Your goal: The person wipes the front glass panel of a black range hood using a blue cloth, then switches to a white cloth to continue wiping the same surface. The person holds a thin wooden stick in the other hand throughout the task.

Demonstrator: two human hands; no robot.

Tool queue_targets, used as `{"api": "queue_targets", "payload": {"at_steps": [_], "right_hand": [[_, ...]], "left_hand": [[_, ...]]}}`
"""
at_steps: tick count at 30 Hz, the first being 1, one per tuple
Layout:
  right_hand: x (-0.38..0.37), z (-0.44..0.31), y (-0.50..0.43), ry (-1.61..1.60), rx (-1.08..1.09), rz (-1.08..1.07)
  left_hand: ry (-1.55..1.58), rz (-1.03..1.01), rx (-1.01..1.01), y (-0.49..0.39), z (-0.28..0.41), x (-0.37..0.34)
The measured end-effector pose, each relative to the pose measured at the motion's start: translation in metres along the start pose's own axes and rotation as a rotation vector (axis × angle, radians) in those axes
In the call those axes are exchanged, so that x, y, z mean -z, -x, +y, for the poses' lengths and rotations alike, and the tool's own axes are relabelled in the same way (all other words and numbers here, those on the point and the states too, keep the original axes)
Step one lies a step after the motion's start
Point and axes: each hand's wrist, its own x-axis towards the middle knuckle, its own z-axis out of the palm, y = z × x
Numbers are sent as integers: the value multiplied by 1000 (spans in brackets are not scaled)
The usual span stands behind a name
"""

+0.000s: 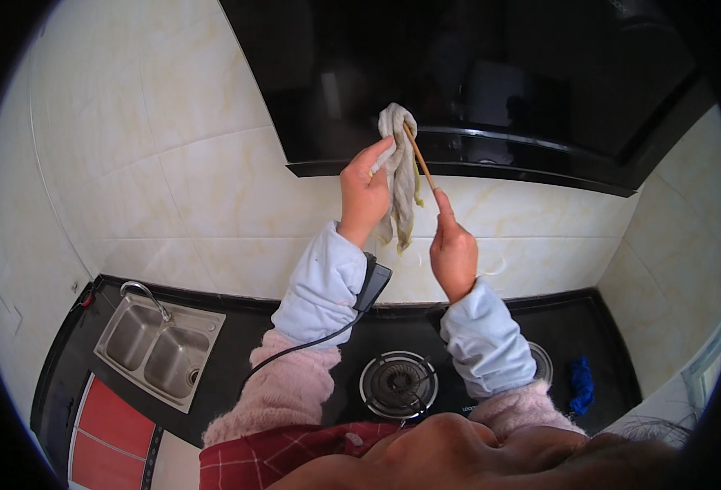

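Note:
A pale, damp-looking cloth (pixel 402 177) with a yellowish edge hangs in front of the lower edge of a glossy black range hood (pixel 336 79). My left hand (pixel 366 187) grips the cloth at its left side, fingers pointing up toward the hood. In my right hand (pixel 454 245) is a thin wooden stick (pixel 420 156), possibly a chopstick. Its upper end meets the top of the cloth, where the fabric is bunched around or against it. The folds hide the stick's tip.
Below lies a black countertop (pixel 250 324) with a gas burner (pixel 399 384) and a second burner (pixel 541 364) partly behind my right sleeve. A double steel sink (pixel 179 361) with a faucet (pixel 146 294) is at left. A blue cloth (pixel 581 386) lies at right. Tiled wall (pixel 213 202) stands behind.

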Motion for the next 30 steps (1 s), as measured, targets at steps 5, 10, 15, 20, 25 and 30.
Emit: {"api": "queue_targets", "payload": {"at_steps": [5,10,15,20,25,30], "right_hand": [[-19,2,0,-89,0,24],[4,5,7,-30,-59,-20],[43,-6,-13,118,95,-80],[60,-10,-42,214,218,-115],[74,-7,-44,377,203,-175],[111,-15,-49,594,229,-143]], "left_hand": [[-30,31,-49,-6,2,4],[-45,-22,-65,7,1,5],[34,-5,-2,7,-3,3],[26,59,70,2,-1,0],[59,39,96,8,6,-5],[51,-41,45,14,11,-5]]}}
